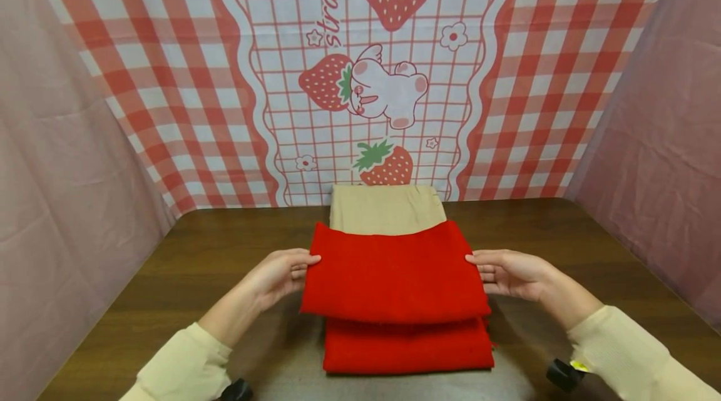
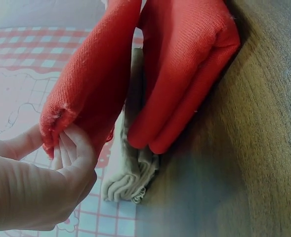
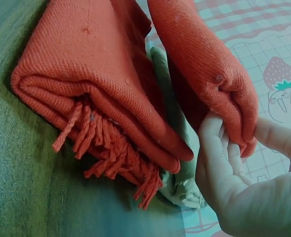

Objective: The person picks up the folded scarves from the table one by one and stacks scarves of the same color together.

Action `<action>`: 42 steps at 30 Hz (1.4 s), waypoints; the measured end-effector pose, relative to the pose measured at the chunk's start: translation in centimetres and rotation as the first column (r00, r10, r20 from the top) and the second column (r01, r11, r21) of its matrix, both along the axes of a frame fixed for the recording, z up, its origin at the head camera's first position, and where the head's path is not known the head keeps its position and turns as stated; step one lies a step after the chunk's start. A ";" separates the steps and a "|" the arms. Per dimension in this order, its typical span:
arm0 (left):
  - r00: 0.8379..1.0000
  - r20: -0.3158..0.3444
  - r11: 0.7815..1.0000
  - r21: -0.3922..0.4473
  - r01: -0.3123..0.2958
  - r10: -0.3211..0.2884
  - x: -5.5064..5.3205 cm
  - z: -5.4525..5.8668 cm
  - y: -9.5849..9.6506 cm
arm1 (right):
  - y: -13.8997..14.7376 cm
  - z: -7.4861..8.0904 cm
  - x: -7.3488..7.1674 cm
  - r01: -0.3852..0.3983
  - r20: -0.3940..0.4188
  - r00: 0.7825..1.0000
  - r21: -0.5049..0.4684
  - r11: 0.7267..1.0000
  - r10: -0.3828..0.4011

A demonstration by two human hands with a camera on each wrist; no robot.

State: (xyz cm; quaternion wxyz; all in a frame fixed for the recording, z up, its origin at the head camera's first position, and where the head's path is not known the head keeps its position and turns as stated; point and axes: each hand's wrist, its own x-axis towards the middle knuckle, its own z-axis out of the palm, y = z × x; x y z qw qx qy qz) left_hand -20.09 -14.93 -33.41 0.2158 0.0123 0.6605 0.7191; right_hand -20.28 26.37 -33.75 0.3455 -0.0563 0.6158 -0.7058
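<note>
My left hand [image 1: 280,276] pinches the left edge of a folded red fringed scarf [image 1: 394,276], thumb on the near face and fingers behind. On the opposite edge my right hand [image 1: 509,273] pinches it the same way. The held part is lifted and tilted over a lower folded red part [image 1: 408,348] lying on the table. Tassels [image 3: 110,143] hang from the lower part's side in the right wrist view. I cannot tell whether both red parts are one scarf. Behind them lies a folded beige cloth [image 1: 385,210], its far layers showing in the left wrist view.
The brown wooden table [image 1: 225,244] ends against a red-and-white checked backdrop [image 1: 186,76] with strawberry prints. Pink curtains [image 1: 73,138] hang at both sides. Dark bands [image 1: 565,376] show at the wrists, below the cream sleeves.
</note>
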 end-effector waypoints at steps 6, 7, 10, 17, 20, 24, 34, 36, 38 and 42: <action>1.000 0.001 1.000 0.003 -0.002 0.002 0.0 0.1 0.2 | 0.1 0.1 0.2 0.000 -0.001 1.000 -0.003 1.000 0.000; 1.000 0.002 1.000 0.004 -0.003 0.003 0.0 0.1 0.2 | 0.1 0.1 0.2 0.001 -0.001 1.000 -0.004 1.000 -0.001; 1.000 0.002 1.000 0.005 -0.004 0.004 -0.1 0.2 0.2 | 0.2 0.2 0.3 0.001 -0.001 1.000 -0.009 1.000 -0.001; 1.000 0.004 1.000 0.001 0.005 -0.005 0.2 0.3 0.2 | 0.1 0.1 0.7 0.006 -0.017 1.000 0.007 1.000 -0.006; 1.000 0.007 1.000 0.002 0.012 -0.012 0.3 0.3 0.1 | 0.0 0.1 1.0 0.017 -0.027 0.999 0.024 1.000 -0.016; 1.000 0.005 1.000 -0.001 0.020 -0.020 0.3 0.2 -0.1 | -0.2 0.2 1.4 0.027 -0.038 0.999 0.049 0.998 -0.025; 1.000 0.007 0.999 -0.014 0.031 -0.031 0.5 0.1 -0.3 | -0.2 0.4 2.0 -0.020 -0.057 0.998 0.018 1.000 0.021; 0.999 0.008 0.999 -0.012 0.035 -0.034 0.5 0.1 -0.3 | -0.3 0.4 2.1 -0.011 -0.055 0.998 0.019 1.000 0.012; 0.999 0.009 0.999 -0.010 0.036 -0.036 0.6 0.1 -0.4 | -0.3 0.4 2.2 0.000 -0.050 0.999 0.016 1.000 0.001; 0.999 0.013 0.999 -0.004 0.039 -0.039 0.8 0.1 -0.5 | -0.3 0.4 2.3 0.000 -0.045 0.999 0.010 1.000 0.000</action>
